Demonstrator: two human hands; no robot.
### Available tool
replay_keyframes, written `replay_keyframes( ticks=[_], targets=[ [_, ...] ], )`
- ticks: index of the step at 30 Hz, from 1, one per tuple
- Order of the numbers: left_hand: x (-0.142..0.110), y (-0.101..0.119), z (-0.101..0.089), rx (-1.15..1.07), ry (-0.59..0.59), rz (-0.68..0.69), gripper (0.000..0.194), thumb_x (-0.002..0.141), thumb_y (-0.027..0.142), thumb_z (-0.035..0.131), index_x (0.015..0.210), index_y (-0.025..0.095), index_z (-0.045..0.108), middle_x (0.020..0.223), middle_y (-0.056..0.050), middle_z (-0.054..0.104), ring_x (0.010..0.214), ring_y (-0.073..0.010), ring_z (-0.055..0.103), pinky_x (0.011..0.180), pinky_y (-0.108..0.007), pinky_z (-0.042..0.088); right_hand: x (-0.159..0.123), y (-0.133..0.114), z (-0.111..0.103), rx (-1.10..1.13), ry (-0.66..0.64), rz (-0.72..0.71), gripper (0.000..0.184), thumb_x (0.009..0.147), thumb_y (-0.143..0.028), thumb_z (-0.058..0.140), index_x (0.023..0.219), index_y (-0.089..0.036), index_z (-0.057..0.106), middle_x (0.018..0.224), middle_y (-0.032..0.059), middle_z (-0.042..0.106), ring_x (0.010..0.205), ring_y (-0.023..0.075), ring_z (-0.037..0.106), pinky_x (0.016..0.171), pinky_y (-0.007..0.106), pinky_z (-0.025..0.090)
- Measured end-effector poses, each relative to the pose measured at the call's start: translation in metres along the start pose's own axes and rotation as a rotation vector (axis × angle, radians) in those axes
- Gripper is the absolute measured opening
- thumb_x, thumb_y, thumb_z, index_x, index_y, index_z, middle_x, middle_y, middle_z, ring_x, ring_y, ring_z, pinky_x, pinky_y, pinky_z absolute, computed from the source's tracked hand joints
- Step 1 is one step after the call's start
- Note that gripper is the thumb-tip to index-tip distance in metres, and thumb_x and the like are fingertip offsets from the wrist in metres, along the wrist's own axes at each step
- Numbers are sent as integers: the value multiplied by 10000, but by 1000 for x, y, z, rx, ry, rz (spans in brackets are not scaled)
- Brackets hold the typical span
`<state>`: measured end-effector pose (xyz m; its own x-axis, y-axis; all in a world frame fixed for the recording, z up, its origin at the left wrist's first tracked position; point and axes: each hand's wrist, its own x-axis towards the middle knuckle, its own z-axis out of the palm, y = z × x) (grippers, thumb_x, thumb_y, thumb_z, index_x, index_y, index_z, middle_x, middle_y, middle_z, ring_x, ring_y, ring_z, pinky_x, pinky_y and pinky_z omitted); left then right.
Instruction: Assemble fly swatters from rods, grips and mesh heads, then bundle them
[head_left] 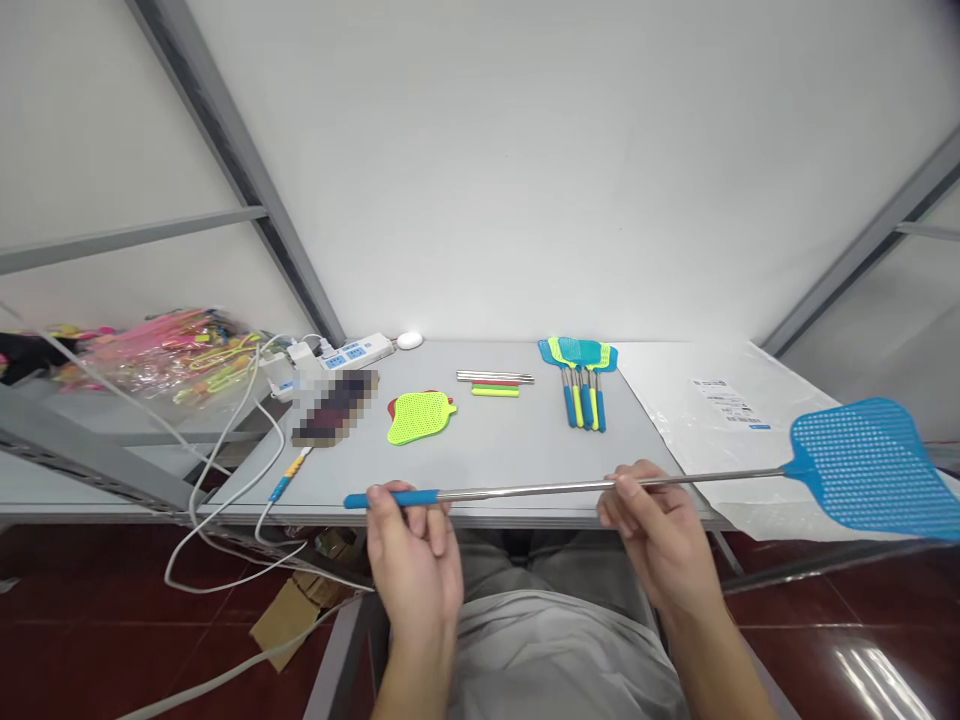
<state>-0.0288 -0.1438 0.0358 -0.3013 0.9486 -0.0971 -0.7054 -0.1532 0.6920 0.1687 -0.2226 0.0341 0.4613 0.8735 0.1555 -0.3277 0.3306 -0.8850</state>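
A blue fly swatter (862,468) with a long metal telescopic rod lies level across both my hands above the table's front edge. My left hand (416,560) is closed on its blue handle at the left. On the metal rod, my right hand (660,540) pinches with thumb and fingers, left of the perforated blue head. Farther back lie a yellow-green swatter head (421,417) with a red one partly under it, several metal rods (495,377), and a green handle tube (495,391). At the back right, several assembled swatters (583,385) with blue and yellow-green handles are bunched together.
White power strips (358,352) and looping white cables (225,440) occupy the left side, beside a pixelated object (337,408). A white plastic bag (712,400) with a label covers the table's right. Grey metal posts (247,170) frame the grey table (525,450).
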Motion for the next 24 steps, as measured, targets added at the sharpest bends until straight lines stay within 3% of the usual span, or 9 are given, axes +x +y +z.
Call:
replay_keyframes(
  ticks=[5,11,15,19,24],
  targets=[
    [-13,-9,4,-2,-53,-33,274,923,462,579,838,202,580,475,119,340,347,-23,279,651,-207,490,-2,-1,3,-17,-12,-7,179,889,-260,656,724,-212,608,591,-59,382,550,95,393,601,285,375],
    [1,0,-3,-2,-35,-50,299,933,468,559,843,185,596,477,111,350,354,-29,291,625,-196,480,-1,1,-5,-160,-34,61,129,863,-316,690,797,-207,668,594,-44,450,579,102,441,595,278,364],
    [6,8,-3,13,-33,8,308,950,461,529,847,179,597,471,108,352,352,-37,286,612,-191,473,0,0,-6,-122,-15,72,153,859,-345,691,862,-194,717,515,-57,411,537,98,431,573,270,387],
    [15,16,-7,-22,-12,31,296,963,437,511,833,181,578,460,110,338,356,-49,262,583,-182,459,3,-13,-13,-75,50,38,162,842,-339,707,867,-181,730,523,-53,437,503,87,440,562,269,439],
    [31,26,-15,-48,40,58,295,983,401,477,799,181,546,444,112,320,356,-62,215,574,-176,460,10,-26,-25,38,224,-9,188,821,-360,725,873,-179,719,569,-52,477,498,67,448,553,238,463]
  ],
)
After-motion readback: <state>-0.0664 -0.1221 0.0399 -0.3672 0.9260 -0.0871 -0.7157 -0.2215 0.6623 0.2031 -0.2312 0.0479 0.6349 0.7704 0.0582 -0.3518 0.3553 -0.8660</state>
